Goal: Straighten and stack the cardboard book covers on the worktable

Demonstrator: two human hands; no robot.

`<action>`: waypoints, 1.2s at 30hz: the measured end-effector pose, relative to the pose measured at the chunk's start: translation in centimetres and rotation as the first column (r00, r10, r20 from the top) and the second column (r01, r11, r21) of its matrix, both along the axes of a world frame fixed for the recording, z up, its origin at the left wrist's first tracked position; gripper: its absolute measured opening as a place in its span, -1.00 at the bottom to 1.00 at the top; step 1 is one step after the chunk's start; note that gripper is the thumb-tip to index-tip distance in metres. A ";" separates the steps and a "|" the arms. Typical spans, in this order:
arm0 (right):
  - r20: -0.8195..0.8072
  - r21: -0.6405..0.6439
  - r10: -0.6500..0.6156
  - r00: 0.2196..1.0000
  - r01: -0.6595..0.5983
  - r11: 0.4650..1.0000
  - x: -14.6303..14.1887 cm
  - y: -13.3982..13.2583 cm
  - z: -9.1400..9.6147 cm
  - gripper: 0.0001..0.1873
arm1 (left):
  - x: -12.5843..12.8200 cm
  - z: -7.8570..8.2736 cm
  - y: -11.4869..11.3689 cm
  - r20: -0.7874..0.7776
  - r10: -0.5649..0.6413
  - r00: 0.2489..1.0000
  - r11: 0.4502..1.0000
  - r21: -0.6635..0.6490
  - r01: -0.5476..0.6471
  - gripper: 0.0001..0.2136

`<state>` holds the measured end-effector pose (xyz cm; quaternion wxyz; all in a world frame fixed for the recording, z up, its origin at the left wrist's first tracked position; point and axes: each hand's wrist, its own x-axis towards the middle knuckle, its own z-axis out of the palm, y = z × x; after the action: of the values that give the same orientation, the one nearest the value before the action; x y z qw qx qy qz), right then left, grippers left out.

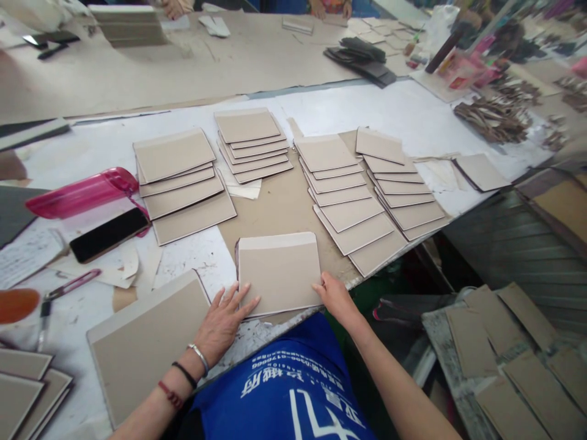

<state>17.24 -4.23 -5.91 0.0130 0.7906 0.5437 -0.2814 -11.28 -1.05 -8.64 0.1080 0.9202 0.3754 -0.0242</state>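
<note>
A small stack of beige panels with a paler strip along the top (279, 275) lies at the table's front edge before me. My left hand (224, 321) rests on its lower left corner, fingers spread. At the right edge, my right hand (334, 296) pinches the panels, thumb on top and the other fingers curled under. Left of my left hand lies a larger beige panel (147, 342), partly covered by my forearm. Fanned rows of similar panels stand beyond: a left row (177, 156), a middle row (247, 128), and two rows on the right (323, 153), (380, 146).
On the left are a pink plastic case (82, 195), a dark phone (110, 235), a pink-handled tool (73, 284) and more panels (22, 397). Dark sheets (360, 61) and scraps (495, 119) lie farther back. Lower right, a board holds panels (532, 379). Another person's hands (328, 9) show across the table.
</note>
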 end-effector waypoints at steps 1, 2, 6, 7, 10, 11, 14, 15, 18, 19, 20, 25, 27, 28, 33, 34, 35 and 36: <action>0.018 -0.020 -0.001 1.000 0.001 1.000 -0.2 0.1 0.2 -0.89 | 0.1 0.1 0.0 -0.005 -0.002 1.000 1.000 0.004 0.002 -0.40; 0.040 -0.044 -0.004 0.999 0.006 0.999 -0.3 0.2 0.4 -0.87 | 0.1 0.3 0.0 -0.009 -0.005 1.000 1.000 0.007 0.005 -0.40; 0.132 -0.163 -0.021 0.991 0.043 0.986 -1.0 0.9 1.4 -0.79 | 0.5 0.8 0.1 -0.009 -0.007 1.000 1.000 0.010 0.007 -0.43; 0.142 -0.190 -0.018 0.990 0.045 0.981 -1.1 1.1 1.5 -0.78 | 0.6 0.9 0.1 -0.008 -0.006 1.000 1.000 0.009 0.007 -0.45; 0.154 -0.239 0.010 0.988 0.027 0.971 -1.2 1.7 1.8 -0.76 | 0.9 0.9 0.0 0.002 -0.004 1.000 1.000 0.020 0.004 -0.52; 0.157 -0.248 0.023 0.987 0.017 0.969 -1.2 1.8 1.9 -0.76 | 1.0 0.8 -0.1 0.013 -0.004 1.000 1.000 0.027 0.004 -0.55; 0.173 -0.263 0.054 0.983 -0.007 0.965 -1.1 2.1 1.8 -0.75 | 1.1 0.5 -0.3 0.062 0.006 0.998 0.999 0.031 -0.008 -0.64; 0.179 -0.263 0.063 0.982 -0.013 0.965 -1.1 2.2 1.8 -0.75 | 1.1 0.3 -0.4 0.077 0.014 0.997 0.999 0.027 -0.016 -0.66; 0.182 -0.253 0.086 0.980 -0.037 0.967 -0.9 2.3 1.5 -0.75 | 1.0 -0.2 -0.4 0.083 0.043 0.996 0.999 0.014 -0.044 -0.67; 0.175 -0.251 0.092 0.980 -0.046 0.967 -0.7 2.3 1.4 -0.76 | 1.0 -0.4 -0.4 0.081 0.049 0.996 0.999 0.006 -0.049 -0.67; 0.162 -0.247 0.097 0.982 -0.055 0.967 -0.6 2.2 1.3 -0.76 | 1.0 -0.5 -0.4 0.081 0.055 0.995 0.998 -0.005 -0.055 -0.66; 0.106 -0.206 0.106 0.989 -0.083 0.975 0.1 1.9 1.0 -0.80 | 0.8 -0.9 -0.3 0.102 0.072 0.992 0.996 -0.063 -0.065 -0.65; 0.107 -0.194 0.102 0.989 -0.080 0.978 0.2 1.8 1.0 -0.81 | 0.8 -0.9 -0.3 0.100 0.070 0.993 0.996 -0.059 -0.064 -0.66; 0.110 -0.191 0.101 0.989 -0.079 0.978 0.2 1.7 1.0 -0.81 | 0.8 -0.8 -0.2 0.096 0.070 0.993 0.996 -0.054 -0.065 -0.66; 0.122 -0.194 0.090 0.988 -0.065 0.979 0.1 1.5 0.9 -0.80 | 0.8 -0.4 -0.2 0.077 0.051 0.996 0.998 -0.039 -0.048 -0.67; 0.124 -0.197 0.083 0.989 -0.058 0.979 0.1 1.5 0.9 -0.80 | 0.8 -0.4 -0.2 0.079 0.050 0.996 0.998 -0.037 -0.047 -0.67; 0.121 -0.198 0.079 0.989 -0.054 0.979 0.1 1.5 0.9 -0.80 | 0.7 -0.4 -0.2 0.084 0.051 0.995 0.998 -0.034 -0.048 -0.67; 0.118 -0.197 0.074 0.990 -0.050 0.979 0.1 1.5 0.9 -0.80 | 0.7 -0.5 -0.2 0.091 0.053 0.994 0.998 -0.031 -0.051 -0.67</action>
<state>17.31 -2.73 -4.97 0.1328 0.7842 0.5363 -0.2825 -10.61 -1.21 -9.11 0.1389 0.9086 0.3935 0.0156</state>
